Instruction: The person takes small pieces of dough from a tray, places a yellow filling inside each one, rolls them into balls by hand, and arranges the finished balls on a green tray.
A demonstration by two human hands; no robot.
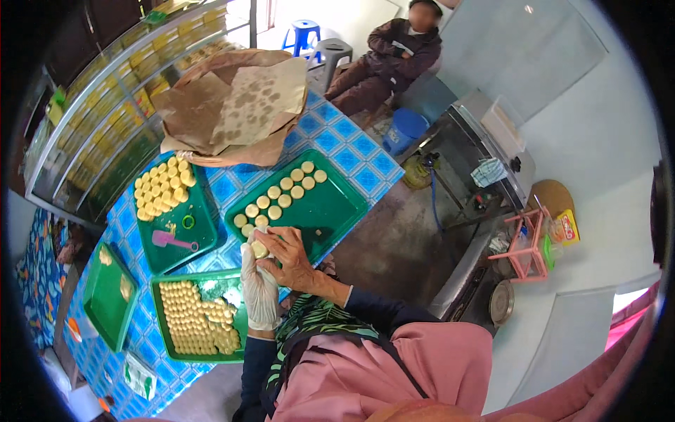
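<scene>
Dough round (259,250): pale yellow, held up between the two hands, over the near left end of the upper tray.
Left hand (259,290): in a whitish translucent glove, fingers partly closed around the dough round.
Right hand (290,257): bare, fingers bent and drawn close, touching the dough round; I cannot tell whether it grips or only presses.
Upper tray (334,219): green, carrying two slanting rows of flat rounds (286,184) along its far left side, with bare green nearer the person.
Left tray (158,260): green, with thick yellow rounds (162,188) packed at its far end, and a pink spatula (169,240) and a green ring (188,222) nearer.
Lower tray (214,289): green, filled with close rows of small dough balls (188,320).
Far-left tray (109,299): green, holding two small dough lumps (126,288).
Surface (355,148): under a blue checked cover; it bears the trays and a paper-lined basket (232,156).
Background: a seated person (395,60) with folded arms.
</scene>
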